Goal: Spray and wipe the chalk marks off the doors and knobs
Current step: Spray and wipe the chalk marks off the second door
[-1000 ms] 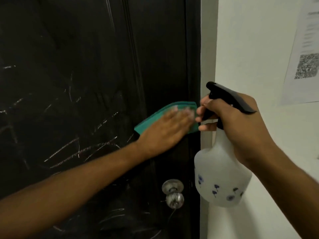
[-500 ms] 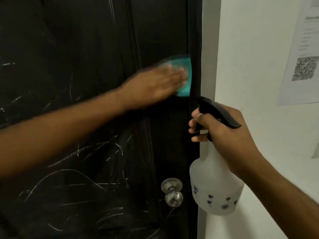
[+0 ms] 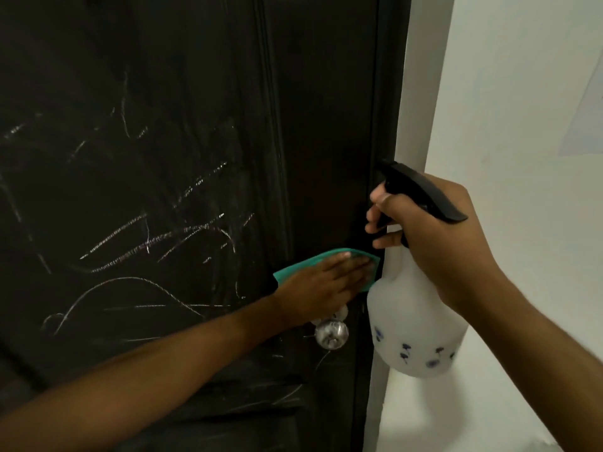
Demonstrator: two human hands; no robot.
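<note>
A black door (image 3: 195, 93) fills the left and middle of the view, with white chalk marks (image 3: 156, 236) scrawled across its left panel. My left hand (image 3: 326, 282) presses a green cloth (image 3: 303, 262) flat against the door's right stile, fingers straight, just above the silver knob (image 3: 331, 334). My right hand (image 3: 434, 243) grips the neck and trigger of a white spray bottle (image 3: 414, 324) with a black head, held upright beside the door's right edge.
A white wall (image 3: 522, 109) runs along the right of the door frame (image 3: 388, 93). The corner of a paper sheet (image 3: 584, 125) hangs on the wall at the far right edge.
My left hand has swept the cloth up the right stile and then down to just above the knob. The bottle has stayed beside the door edge, dropping slightly.
</note>
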